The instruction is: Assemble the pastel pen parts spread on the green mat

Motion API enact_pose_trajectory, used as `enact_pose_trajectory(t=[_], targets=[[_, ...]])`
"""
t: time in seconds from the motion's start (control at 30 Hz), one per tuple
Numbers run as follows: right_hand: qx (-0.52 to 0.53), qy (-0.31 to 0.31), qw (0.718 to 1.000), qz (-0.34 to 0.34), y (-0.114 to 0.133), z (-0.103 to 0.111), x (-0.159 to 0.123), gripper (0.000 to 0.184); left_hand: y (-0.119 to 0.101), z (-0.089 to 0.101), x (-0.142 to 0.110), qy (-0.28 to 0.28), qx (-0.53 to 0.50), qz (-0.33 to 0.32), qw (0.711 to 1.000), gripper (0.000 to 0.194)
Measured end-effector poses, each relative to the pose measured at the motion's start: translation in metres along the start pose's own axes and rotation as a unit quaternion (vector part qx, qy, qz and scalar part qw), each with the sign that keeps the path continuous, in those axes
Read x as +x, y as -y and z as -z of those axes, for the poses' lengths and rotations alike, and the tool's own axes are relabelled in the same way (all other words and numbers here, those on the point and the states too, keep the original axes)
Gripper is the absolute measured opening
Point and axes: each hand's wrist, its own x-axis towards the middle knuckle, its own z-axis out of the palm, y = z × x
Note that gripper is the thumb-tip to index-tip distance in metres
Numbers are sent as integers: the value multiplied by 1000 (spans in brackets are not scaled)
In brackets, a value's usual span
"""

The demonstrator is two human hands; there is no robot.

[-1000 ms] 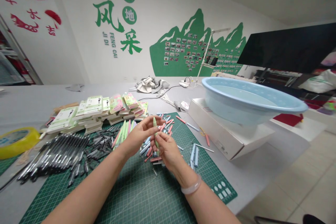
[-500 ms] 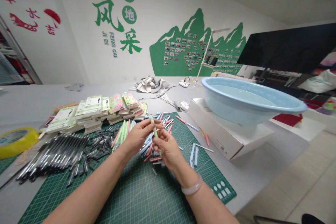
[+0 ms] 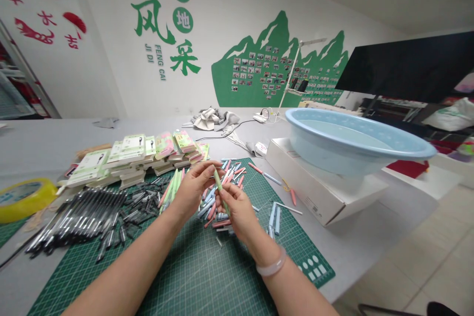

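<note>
A light green pen (image 3: pixel 217 180) is held between both hands above the cutting mat, tilted with its upper end to the left. My left hand (image 3: pixel 194 185) pinches it near the top. Lower down, the fingers of my right hand (image 3: pixel 237 205) close around the same pen. Beneath the hands lies a loose heap of pink, blue and white pen parts (image 3: pixel 209 207), partly hidden by them. Just left of my left hand sits a bundle of green and pink pens (image 3: pixel 171 188). Black pen caps (image 3: pixel 142 202) and a row of clear black pens (image 3: pixel 79 217) lie farther left.
The green cutting mat (image 3: pixel 177 276) covers the table's front. Stacked small boxes (image 3: pixel 126 150) stand behind the pens. Yellow tape (image 3: pixel 44 197) lies far left. At right, a blue basin (image 3: pixel 344 158) rests on a white box (image 3: pixel 322 197). Blue pen parts (image 3: pixel 274 218) lie near the mat's right edge.
Both hands keep hold of the green pen. My left hand's fingers have shifted slightly up along it, and the pen's tilt differs a little. The things on the table look unmoved.
</note>
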Motion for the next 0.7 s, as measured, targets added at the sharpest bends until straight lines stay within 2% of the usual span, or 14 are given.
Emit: enact_pose_trajectory(t=[0.07,0.13,0.3,0.37,0.47,0.53,0.6,0.7], targets=[[-23,-13,1000,16,-2,0,0,23,1,0,3,-39,21,-15,999,18],[-9,-6,1000,4,-2,0,-1,25,2,1,4,-45,16,-8,999,17],[93,96,985,-112,4,-3,-6,32,3,5,4,-23,-54,16,998,17],[69,76,991,-88,4,-3,-6,28,5,6,4,-27,-61,20,998,17],[-11,6,1000,-7,0,-2,-3,25,7,5,4,-44,-59,9,997,16],[-36,-13,999,10,-3,1,-2,23,8,3,3,-45,-58,-2,997,15],[-9,20,999,-29,-2,3,-3,21,7,1,1,-28,-60,-5,998,14],[80,129,981,-122,3,3,-7,28,4,0,-2,14,-73,1,997,14]])
